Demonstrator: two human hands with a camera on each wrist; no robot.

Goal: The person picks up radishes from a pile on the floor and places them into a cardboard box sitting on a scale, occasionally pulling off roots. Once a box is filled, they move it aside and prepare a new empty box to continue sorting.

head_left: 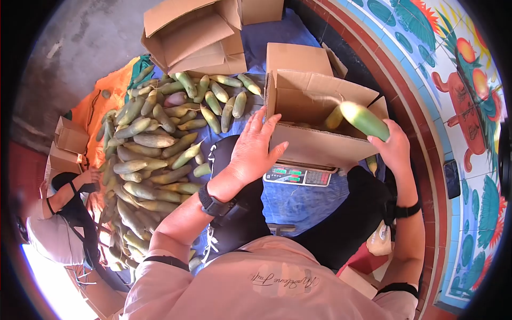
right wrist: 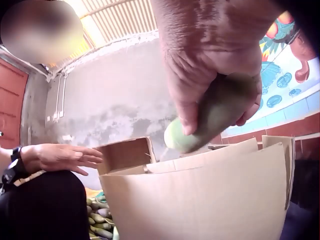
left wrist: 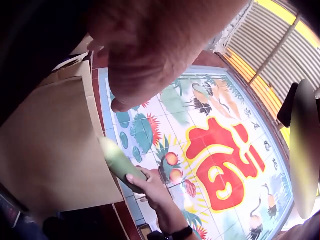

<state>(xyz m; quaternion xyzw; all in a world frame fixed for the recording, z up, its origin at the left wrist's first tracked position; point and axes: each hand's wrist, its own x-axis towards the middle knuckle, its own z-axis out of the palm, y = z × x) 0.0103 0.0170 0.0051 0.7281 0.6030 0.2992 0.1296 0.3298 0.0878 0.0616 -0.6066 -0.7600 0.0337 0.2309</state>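
My right hand (head_left: 397, 146) grips a green radish (head_left: 365, 118) by its thick green end. The radish's pale end and thin root point over the opening of a cardboard box (head_left: 322, 145). In the right wrist view the radish (right wrist: 212, 117) is tilted just above the box's upper edge, with thumb and fingers around it. My left hand (head_left: 253, 143) is by the box's left side, its fingers extended and fingertips at the edge. Another radish (head_left: 334, 118) shows inside the box; the near flap hides much of the inside. A digital scale (head_left: 298, 175) sits under the box.
A large pile of green radishes (head_left: 154, 141) lies to the left. Empty open cartons (head_left: 194, 40) stand at the back. At far left another person (head_left: 69, 224) sits beside the pile. A phone (head_left: 452, 178) lies by the painted tile wall (head_left: 482, 176) on the right.
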